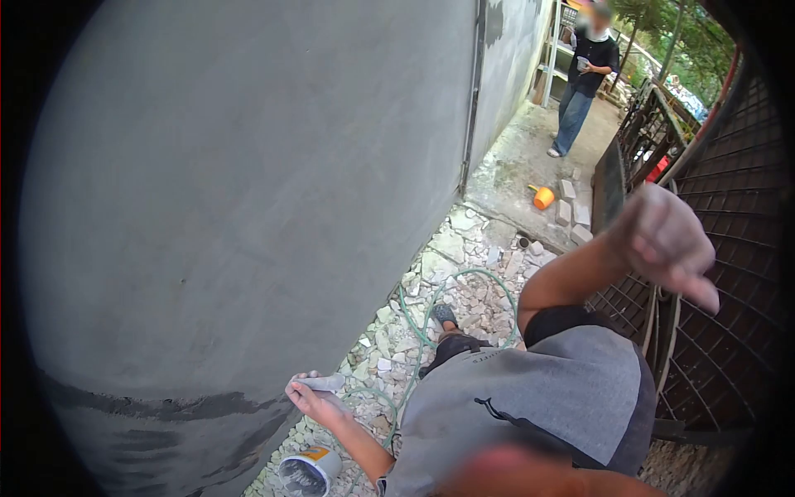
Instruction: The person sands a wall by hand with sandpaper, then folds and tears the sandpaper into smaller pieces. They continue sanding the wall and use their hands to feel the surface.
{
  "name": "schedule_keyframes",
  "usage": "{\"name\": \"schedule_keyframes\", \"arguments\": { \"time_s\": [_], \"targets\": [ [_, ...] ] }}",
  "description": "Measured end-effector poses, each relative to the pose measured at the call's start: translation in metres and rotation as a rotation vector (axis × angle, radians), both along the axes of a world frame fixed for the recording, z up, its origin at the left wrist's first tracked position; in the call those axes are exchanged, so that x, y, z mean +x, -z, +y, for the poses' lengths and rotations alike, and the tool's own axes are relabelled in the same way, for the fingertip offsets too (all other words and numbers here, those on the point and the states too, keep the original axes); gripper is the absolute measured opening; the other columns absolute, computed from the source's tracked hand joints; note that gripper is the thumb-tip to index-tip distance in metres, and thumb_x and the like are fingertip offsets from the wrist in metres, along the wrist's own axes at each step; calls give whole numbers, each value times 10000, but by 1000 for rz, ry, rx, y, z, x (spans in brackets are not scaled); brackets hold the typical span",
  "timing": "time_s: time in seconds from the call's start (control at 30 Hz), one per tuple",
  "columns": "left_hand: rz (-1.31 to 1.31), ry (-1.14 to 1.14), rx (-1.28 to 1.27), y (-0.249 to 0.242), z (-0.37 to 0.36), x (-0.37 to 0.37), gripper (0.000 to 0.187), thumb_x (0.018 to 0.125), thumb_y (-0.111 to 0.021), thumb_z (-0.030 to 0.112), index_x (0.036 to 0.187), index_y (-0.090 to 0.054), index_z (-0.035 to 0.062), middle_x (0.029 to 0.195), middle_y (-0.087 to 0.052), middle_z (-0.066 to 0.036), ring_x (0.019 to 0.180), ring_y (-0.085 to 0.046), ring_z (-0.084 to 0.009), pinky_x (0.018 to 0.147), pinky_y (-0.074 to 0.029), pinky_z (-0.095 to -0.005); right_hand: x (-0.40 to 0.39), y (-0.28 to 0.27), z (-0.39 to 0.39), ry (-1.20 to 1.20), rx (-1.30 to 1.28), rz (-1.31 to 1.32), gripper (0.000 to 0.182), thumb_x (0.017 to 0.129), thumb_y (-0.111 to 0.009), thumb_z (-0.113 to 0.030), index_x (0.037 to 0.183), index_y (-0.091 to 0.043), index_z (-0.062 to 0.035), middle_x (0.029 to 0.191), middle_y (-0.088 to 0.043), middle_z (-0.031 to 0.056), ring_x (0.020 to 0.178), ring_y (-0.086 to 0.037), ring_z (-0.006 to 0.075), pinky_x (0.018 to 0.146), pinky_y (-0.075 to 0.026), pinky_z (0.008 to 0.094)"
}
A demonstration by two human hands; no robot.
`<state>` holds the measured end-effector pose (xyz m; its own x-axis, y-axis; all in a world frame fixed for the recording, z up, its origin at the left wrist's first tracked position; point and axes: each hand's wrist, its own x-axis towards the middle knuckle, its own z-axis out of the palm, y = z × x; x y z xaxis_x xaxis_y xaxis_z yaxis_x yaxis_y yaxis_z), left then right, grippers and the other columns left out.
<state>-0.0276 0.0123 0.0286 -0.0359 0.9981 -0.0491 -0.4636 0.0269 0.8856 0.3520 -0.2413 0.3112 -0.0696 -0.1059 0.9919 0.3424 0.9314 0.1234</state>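
So, the left hand [313, 399] is nearer the grey wall [248, 207], pinching a flat grey tool [323, 383], long axis roughly pointing away from it. Right hand [669, 247]'s well apart, fingers curled, can't tell if empty.

open air between grey wall [265, 182] and right fingers [694, 288], mesh fence [720, 306] behind them, bucket [331, 464] and looped hose [474, 271] on rubble [447, 243]

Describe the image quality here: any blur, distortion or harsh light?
Head view: a round black border surrounds the image, and the mesh at right looks bowed; the right hand is slightly soft, the far person has a blurred head, and the bottom edge is smeared; light looks diffuse, without hard shadows on the wall.
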Motion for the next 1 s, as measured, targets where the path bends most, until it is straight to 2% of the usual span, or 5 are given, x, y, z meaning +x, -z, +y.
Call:
{"name": "schedule_keyframes", "arguments": {
  "time_s": [0.13, 0.23, 0.3, 0.6, 1.0],
  "targets": [
    [29, 32, -19, -1, 0, 6, 357, 1021, -547, 398, 1188, -498, 85, 1089, -539, -40, 1015, -554, -188, 901, -484, -350, 71, 99, -2, 44, 214, 515, 737, 928, -371, -754, 685, -579, -91, 541, -457, -17, 499, -484, 108, 424, -362, 236],
    [36, 110, 26, 6, 1, 14, 394, 1028, -529, 403, 1230, -503, 66, 1118, -548, -62, 1048, -556, -199, 921, -484, -361, -15, 98, 116, 146, -825, 691, 539, 1074, -316, -432, 791, -605, -76, 749, -603, 39, 592, -567, 139, 517, -464, 258],
    [77, 159, 70, -2, -4, 25, 379, 1037, -515, 392, 1179, -538, 42, 1101, -562, -50, 1032, -562, -179, 922, -482, -350, -51, 149, 164, 132, -1496, 576, 239, 1000, -572, -287, 958, -654, -66, 881, -642, 23, 671, -596, 116, 651, -517, 279],
    [107, 237, 110, 4, -14, 42, 348, 951, -671, 348, 995, -600, 10, 936, -541, 2, 881, -511, -111, 807, -433, -274, -168, 259, 180, -7, -1531, -220, 450, 937, -626, -466, 1015, -606, -23, 791, -619, 143, 766, -630, 315, 687, -473, 427],
    [39, 107, 14, 19, -7, 26, 407, 978, -638, 358, 1199, -558, 26, 1006, -573, -22, 929, -535, -122, 764, -443, -293, -166, 248, 187, -282, -1703, -141, 265, 982, -608, -283, 893, -673, -42, 721, -688, 55, 570, -652, 158, 562, -493, 320]
  ]
}}
